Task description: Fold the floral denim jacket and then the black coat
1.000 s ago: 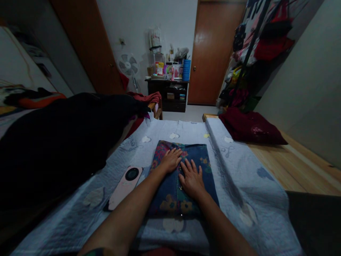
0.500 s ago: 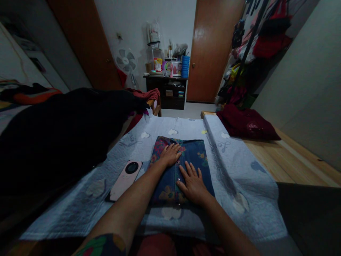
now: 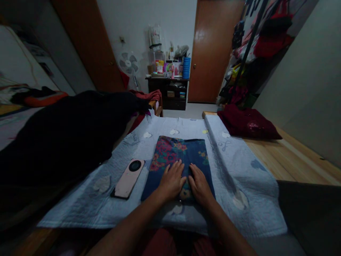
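A folded dark blue denim garment [image 3: 166, 151] with red and orange flowers lies flat in front of me, a seam running down its middle. My left hand [image 3: 172, 179] rests palm down on its near half, fingers stretched out and holding nothing. Just right of the seam, my right hand [image 3: 199, 184] also lies flat on the denim with its fingers extended. Part of the near edge is hidden under my hands and wrists. To the left of the garment is a pink phone [image 3: 128, 179] with a round black camera ring.
A pale blue quilted sheet [image 3: 231, 163] with cloud shapes lies beneath everything. Dark clothing [image 3: 69, 138] is heaped at the left. A maroon folded garment [image 3: 247, 122] sits on wooden boards [image 3: 282, 156] at the right. Farther back stand a fan [image 3: 129, 64] and a dark cabinet [image 3: 174, 97].
Both hands have slid toward me over the denim, the left one farther, uncovering the red flowers and the upper seam. The garment stays in place.
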Demonstrator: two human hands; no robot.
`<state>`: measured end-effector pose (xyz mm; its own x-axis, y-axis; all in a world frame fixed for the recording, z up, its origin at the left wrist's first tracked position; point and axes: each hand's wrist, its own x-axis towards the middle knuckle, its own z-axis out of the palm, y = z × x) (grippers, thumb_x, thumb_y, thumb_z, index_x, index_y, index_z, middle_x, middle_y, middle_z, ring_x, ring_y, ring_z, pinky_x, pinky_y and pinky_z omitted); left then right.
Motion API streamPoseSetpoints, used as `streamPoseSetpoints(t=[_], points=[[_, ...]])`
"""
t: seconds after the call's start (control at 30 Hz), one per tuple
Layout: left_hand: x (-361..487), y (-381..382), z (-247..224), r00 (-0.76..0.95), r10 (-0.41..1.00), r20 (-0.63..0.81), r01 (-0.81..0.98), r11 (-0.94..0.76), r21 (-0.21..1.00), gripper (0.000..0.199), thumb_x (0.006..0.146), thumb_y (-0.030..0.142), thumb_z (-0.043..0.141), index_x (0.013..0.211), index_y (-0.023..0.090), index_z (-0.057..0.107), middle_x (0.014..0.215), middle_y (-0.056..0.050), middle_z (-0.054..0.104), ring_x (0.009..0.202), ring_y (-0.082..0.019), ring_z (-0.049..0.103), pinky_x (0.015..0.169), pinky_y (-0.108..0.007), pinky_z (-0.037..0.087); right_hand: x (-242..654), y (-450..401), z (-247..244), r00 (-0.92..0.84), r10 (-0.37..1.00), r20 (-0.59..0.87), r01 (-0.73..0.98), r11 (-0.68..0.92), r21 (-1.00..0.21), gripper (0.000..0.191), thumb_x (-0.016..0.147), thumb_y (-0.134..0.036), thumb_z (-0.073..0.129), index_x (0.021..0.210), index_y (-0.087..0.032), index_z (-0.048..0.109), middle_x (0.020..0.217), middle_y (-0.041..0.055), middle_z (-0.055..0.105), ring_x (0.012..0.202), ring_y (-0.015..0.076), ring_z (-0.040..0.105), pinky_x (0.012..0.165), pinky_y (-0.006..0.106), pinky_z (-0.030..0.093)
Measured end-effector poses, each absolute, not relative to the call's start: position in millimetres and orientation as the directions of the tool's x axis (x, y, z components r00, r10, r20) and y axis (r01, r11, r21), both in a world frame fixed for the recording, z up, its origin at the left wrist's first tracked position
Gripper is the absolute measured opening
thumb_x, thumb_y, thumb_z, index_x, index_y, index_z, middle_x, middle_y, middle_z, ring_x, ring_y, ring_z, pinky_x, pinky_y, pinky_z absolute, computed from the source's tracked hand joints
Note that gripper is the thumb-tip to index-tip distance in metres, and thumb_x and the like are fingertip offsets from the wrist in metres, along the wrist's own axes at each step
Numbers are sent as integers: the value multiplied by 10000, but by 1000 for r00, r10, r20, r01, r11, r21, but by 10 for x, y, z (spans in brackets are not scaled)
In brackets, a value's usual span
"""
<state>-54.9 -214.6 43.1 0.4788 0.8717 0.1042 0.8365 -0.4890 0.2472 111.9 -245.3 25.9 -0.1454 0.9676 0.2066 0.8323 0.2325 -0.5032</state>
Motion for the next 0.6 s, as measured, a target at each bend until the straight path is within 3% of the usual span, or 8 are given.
streamPoseSetpoints(t=[0.13, 0.37, 0.6], points=[[-600, -2400, 439, 456, 884, 98, 849, -466, 249, 653, 918, 552, 388, 1473, 212, 326, 1547, -101, 304, 1422, -281, 274, 1138, -515, 253, 1082, -2460, 271, -135, 976, 173, 891, 196, -410, 499, 942, -276, 342, 1405, -119, 443, 1495, 118, 395, 1400, 222, 315, 1145, 428, 257], [-618, -2368, 398, 433, 896, 101, 852, -443, 280, 684, 920, 581, 365, 1484, 199, 301, 1558, -105, 275, 1430, -274, 254, 1141, -517, 245, 1089, -2489, 360, -104, 990, 100, 944, 130, -304, 521, 959, -371, 356, 1428, -157, 427, 1529, 73, 343, 1422, 236, 265, 1148, 410, 223], [-778, -2359, 325, 484, 867, 115, 808, -493, 323, 687, 938, 591, 317, 1500, 203, 247, 1567, -95, 257, 1450, -226, 201, 1165, -469, 197, 1217, -2513, 334, -138, 984, 113, 952, 163, -258, 559, 960, -445, 372, 1427, -144, 430, 1540, 100, 314, 1428, 251, 241, 1145, 405, 226]])
